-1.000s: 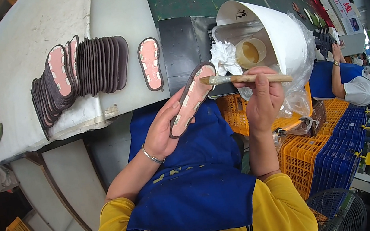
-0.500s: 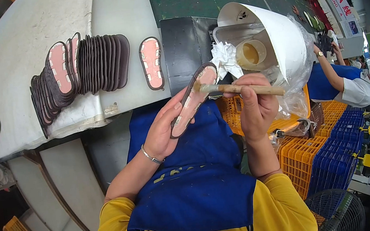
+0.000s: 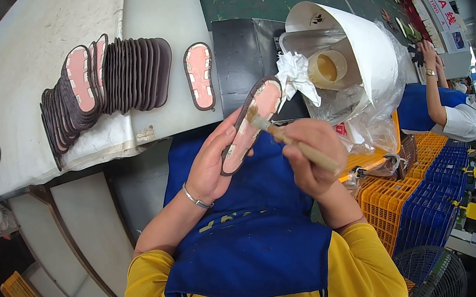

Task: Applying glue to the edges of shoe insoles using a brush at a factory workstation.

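— Within the left hand (image 3: pixel 210 165)?
— Fingers closed round the lower end of a pink-faced insole (image 3: pixel 243 140), held aslant above the blue apron (image 3: pixel 242 226).
— Within the right hand (image 3: pixel 321 140)?
— Fingers folded around the handle of a brush (image 3: pixel 276 133), with bristles on the pink face.
— Nearby?
— On the white table (image 3: pixel 162 8), a single insole (image 3: pixel 200 76) beside a row of dark insoles (image 3: pixel 135 75); farther right, a cup (image 3: pixel 326 67) of amber liquid inside a white container (image 3: pixel 379 55).

Wht tbl (image 3: pixel 162 8) w/ 1 lone pink sole (image 3: pixel 200 76), dk sole row (image 3: pixel 138 74).
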`<state>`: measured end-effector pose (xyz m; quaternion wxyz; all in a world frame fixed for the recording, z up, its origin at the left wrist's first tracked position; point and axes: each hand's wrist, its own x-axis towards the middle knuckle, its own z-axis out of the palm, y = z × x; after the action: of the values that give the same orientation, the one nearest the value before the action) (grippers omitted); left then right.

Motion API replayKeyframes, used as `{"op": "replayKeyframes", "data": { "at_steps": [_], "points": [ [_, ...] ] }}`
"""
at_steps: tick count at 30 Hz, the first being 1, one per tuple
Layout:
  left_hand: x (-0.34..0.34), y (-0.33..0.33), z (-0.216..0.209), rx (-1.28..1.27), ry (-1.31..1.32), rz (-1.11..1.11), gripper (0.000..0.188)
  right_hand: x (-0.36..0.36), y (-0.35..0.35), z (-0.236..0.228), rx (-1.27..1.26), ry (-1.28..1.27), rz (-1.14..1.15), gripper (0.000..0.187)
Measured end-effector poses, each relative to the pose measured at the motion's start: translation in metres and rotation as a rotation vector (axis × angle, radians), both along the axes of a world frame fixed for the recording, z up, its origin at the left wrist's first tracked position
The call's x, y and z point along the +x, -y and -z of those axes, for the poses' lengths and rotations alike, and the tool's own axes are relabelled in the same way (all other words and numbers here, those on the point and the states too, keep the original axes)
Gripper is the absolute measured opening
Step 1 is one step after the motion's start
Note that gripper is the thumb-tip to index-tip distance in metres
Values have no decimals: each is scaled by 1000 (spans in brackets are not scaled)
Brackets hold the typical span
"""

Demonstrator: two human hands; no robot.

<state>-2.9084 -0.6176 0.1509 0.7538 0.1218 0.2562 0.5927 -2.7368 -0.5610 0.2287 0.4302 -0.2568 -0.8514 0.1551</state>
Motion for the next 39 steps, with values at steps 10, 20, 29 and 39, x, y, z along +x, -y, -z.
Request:
{"op": "replayKeyframes", "data": {
  "at_steps": [10,20,29,39],
  "points": [
    [-1,1,-4,32,-54,33,55,-3,-27,8,-289,-333,69,5],
    [1,4,0,-5,28,-19,49,-5,7,-2,-26,41,-63,22],
    [2,5,-2,-44,86,-52,49,-5,-8,7,-284,-157,4,8],
    [2,1,4,-96,145,-84,48,-12,12,9,46,113,-190,31]
  ]
}}
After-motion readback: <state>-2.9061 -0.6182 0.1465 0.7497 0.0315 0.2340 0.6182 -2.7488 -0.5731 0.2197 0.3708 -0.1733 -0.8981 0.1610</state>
